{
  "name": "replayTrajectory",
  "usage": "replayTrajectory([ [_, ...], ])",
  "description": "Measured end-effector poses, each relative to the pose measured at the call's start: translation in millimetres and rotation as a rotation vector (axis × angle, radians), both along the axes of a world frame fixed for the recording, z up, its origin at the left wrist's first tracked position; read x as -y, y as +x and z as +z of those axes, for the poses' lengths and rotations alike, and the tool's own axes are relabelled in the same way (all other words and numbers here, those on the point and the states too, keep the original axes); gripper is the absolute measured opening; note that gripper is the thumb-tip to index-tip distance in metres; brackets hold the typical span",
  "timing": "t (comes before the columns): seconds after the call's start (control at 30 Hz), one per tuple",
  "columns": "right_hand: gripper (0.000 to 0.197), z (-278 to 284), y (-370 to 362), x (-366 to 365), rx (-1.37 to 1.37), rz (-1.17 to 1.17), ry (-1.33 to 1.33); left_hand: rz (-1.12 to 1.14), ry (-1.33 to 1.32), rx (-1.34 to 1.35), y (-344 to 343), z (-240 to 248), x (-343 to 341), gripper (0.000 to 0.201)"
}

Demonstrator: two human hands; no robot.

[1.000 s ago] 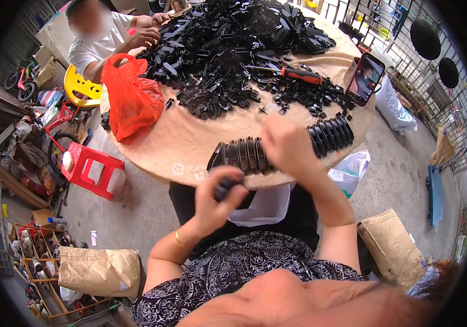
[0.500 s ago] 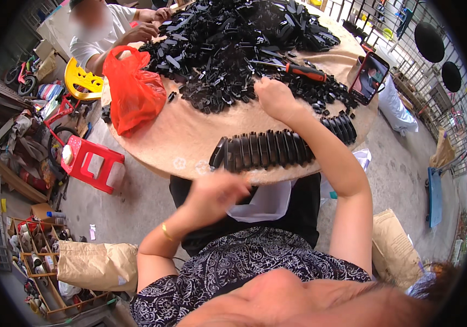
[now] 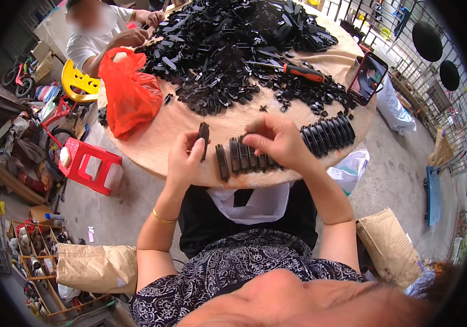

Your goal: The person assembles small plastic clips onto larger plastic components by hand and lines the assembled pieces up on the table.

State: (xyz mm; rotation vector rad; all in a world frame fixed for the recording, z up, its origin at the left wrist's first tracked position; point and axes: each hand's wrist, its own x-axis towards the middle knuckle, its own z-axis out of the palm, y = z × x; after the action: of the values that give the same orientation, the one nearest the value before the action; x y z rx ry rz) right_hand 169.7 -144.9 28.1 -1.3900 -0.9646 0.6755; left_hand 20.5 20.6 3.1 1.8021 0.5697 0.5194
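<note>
Both hands have shifted: the left hand (image 3: 185,157) is now up over the table (image 3: 160,144) instead of below its near edge, and the right hand (image 3: 276,140) has come back from the heap. A slim black piece (image 3: 204,140) sits in the left hand, pinched between thumb and fingers, just left of the row of black pieces (image 3: 266,160). The right hand's fingertips are drawn close together above that row; whether they grip a small part, I cannot tell.

A loosened pinch could let the slim piece slip, and a low right wrist could knock the row, which lies close to the near edge, so that pieces drop toward the white bag (image 3: 252,206).

The held piece's long axis runs from the person toward the heap of black parts (image 3: 228,49), its far end leaning slightly right. Farther out lie a screwdriver (image 3: 303,72), a phone (image 3: 368,79) and a red bag (image 3: 130,98).
</note>
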Motion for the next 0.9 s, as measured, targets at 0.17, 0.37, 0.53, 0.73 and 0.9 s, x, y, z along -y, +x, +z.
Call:
replayTrajectory([
  [0.17, 0.022, -6.5, -32.6, 3.6, -0.079, 0.035, 0.121, -0.297, -0.849, 0.36, -2.6, -2.8, 1.8, 0.039],
  [0.37, 0.017, -14.0, -39.9, 1.1, 0.351, -0.221, 0.205, -0.4, -1.014, 0.323, -1.6, 7.9, 23.3, 0.046],
  [0.53, 0.016, -17.8, -38.5, 0.2, 0.424, -0.27, 0.211, -0.397, -0.815, 0.275, -4.9, 1.6, 23.5, 0.028],
  [0.73, 0.014, -6.1, -51.0, 1.3, 0.516, -0.279, 0.166, -0.344, -0.553, 0.262, -6.2, 2.7, 32.0, 0.021],
  [0.9, 0.027, -8.3, -46.2, 3.6, 0.763, -0.173, 0.208, -0.202, -0.275, 0.289, -2.4, 9.1, 45.7, 0.025],
])
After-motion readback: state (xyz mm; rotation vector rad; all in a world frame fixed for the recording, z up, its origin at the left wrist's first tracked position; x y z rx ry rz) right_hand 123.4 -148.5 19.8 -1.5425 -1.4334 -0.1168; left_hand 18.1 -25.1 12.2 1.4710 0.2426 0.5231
